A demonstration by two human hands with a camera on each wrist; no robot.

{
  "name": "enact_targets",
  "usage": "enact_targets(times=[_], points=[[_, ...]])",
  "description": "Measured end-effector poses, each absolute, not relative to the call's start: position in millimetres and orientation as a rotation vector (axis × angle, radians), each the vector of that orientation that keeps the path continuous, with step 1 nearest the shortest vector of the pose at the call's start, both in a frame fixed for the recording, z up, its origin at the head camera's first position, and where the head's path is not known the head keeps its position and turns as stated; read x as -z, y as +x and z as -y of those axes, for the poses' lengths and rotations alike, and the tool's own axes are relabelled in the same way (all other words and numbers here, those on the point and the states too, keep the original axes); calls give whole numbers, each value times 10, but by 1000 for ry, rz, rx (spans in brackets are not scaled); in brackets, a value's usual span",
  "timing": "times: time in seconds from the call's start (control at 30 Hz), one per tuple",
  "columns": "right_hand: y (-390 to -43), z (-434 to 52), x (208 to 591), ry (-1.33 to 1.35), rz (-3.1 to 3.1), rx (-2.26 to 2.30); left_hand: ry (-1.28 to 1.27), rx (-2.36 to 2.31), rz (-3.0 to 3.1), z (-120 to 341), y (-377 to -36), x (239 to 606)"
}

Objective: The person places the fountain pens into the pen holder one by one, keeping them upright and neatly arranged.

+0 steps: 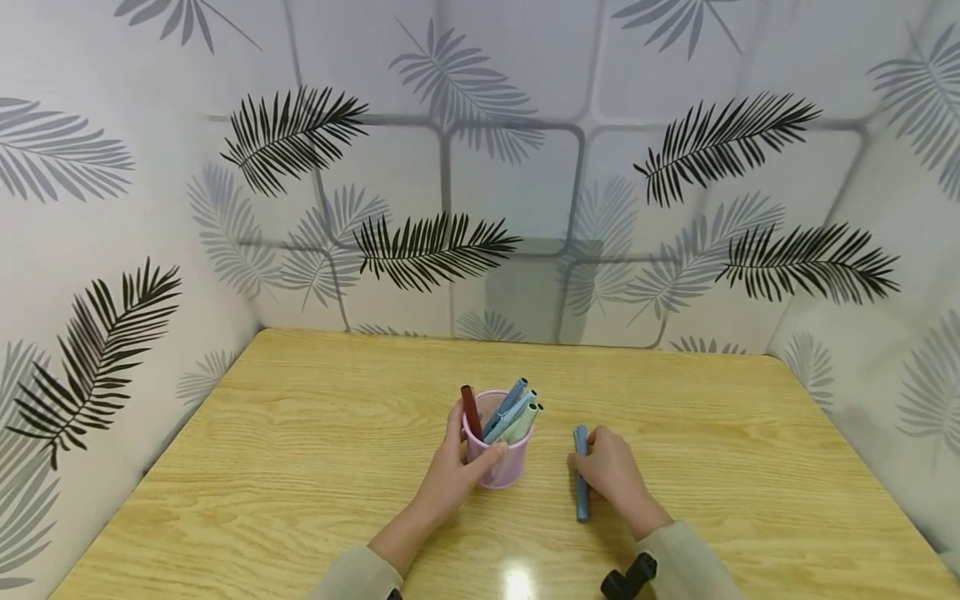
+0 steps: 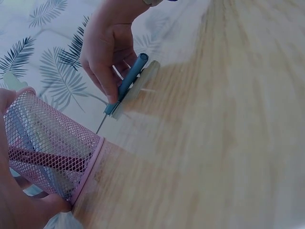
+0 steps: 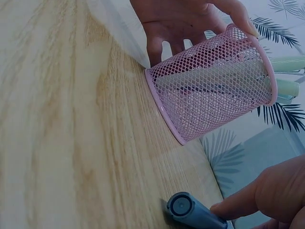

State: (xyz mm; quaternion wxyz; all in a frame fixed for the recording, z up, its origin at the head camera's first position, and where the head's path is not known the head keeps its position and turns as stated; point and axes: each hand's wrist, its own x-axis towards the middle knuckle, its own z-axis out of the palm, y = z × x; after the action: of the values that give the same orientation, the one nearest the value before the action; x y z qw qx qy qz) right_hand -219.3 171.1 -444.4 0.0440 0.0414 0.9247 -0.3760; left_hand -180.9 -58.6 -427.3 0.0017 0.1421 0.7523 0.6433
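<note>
A pink mesh pen cup (image 1: 501, 461) (image 2: 50, 152) (image 3: 214, 81) stands on the wooden table (image 1: 300, 467), holding several pens, among them a dark red one (image 1: 471, 411) and pale blue and green ones (image 1: 517, 411). My left hand (image 1: 455, 468) (image 3: 181, 21) grips the cup's side, thumb across its front. A blue pen (image 1: 581, 472) (image 2: 127, 84) (image 3: 190, 211) lies flat on the table to the right of the cup. My right hand (image 1: 611, 467) (image 2: 107, 45) rests over it, its fingertips (image 3: 233, 205) pinching the barrel against the wood.
Walls papered with a leaf pattern (image 1: 480, 167) close in the table on the left, back and right. A black strap piece (image 1: 628, 577) sits at my right wrist near the front edge. Bare wood (image 1: 750, 467) lies around the cup.
</note>
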Motion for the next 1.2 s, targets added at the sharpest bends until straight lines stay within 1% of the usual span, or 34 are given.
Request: enact_targets(times=[0.53, 0.83, 1.2], points=[[-2180, -1743, 4397, 136, -2817, 1141, 459, -2031, -2353, 574, -1808, 4271], [-2120, -1748, 4319, 104, -2841, 1256, 452, -2033, -2367, 593, -1988, 4574], [-2016, -1686, 4204, 24, -2912, 1429, 451, -2032, -2407, 585, -1982, 4596]])
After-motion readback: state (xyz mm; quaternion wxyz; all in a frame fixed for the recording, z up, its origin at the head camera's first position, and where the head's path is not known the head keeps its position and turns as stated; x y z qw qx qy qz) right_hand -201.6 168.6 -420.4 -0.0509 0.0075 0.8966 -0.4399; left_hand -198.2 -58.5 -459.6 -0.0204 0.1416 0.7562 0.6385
